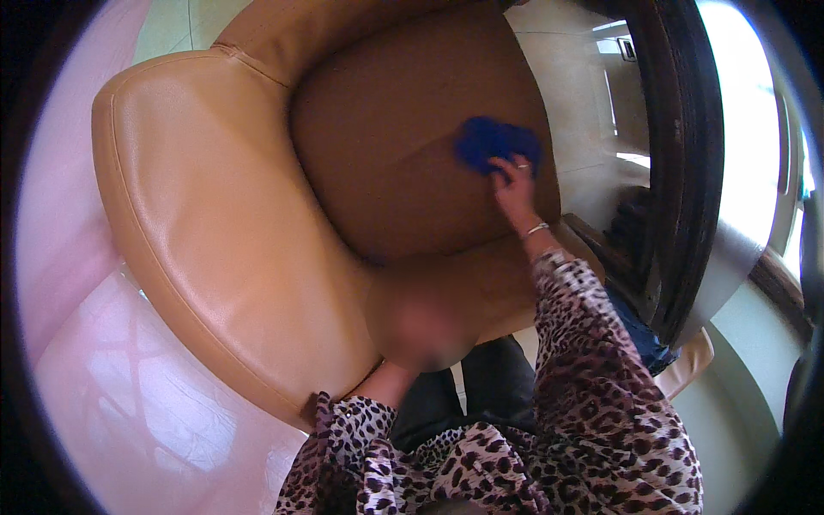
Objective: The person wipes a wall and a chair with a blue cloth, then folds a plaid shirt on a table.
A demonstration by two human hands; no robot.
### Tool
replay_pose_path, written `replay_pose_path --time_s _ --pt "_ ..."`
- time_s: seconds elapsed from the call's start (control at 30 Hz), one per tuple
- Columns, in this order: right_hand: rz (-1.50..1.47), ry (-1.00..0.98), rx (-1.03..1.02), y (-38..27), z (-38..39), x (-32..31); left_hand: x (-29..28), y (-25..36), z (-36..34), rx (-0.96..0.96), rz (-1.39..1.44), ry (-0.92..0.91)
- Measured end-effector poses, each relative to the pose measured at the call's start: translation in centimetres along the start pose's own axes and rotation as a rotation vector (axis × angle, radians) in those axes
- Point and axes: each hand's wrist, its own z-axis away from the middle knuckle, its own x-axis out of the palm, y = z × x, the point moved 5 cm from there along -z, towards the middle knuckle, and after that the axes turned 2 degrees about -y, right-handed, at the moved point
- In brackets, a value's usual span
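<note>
Head camera view shows a tan leather armchair (197, 189), and its brown seat cushion (395, 129) is my landmark. To the right of this cushion, beyond a strip of tiled floor (566, 94), stands a dark-edged table (687, 172). Below the cushion, the person wears leopard-print sleeves (601, 343) and black trousers (498, 386). The near armrest (511, 296) runs along the lower side of the cushion. The left hand (421, 326) is at this armrest, but it is blurred, so I cannot tell how its fingers are. A blue cloth (493, 142) lies bunched on the right part of the cushion. The right hand (515, 189), with a thin bracelet (537, 228) and a ring (523, 166), holds its near edge, the fingers bent onto it.
</note>
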Motion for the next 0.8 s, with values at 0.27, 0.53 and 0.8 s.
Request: replay_pose_path --time_s 0.27,0.53,0.8 --pt "0.094 -0.597 -0.109 -7.7 10.7 7.0 -2.7 1.7 -2.0 -0.092 -0.108 -0.174" --pt "0.224 -1.039 0.075 -1.8 8.7 1.0 -3.1 1.6 -2.0 -0.062 -0.126 -0.111" --pt "0.646 -0.204 0.749 11.0 3.5 -8.8 -3.1 1.8 -2.3 -0.068 -0.134 -0.115"
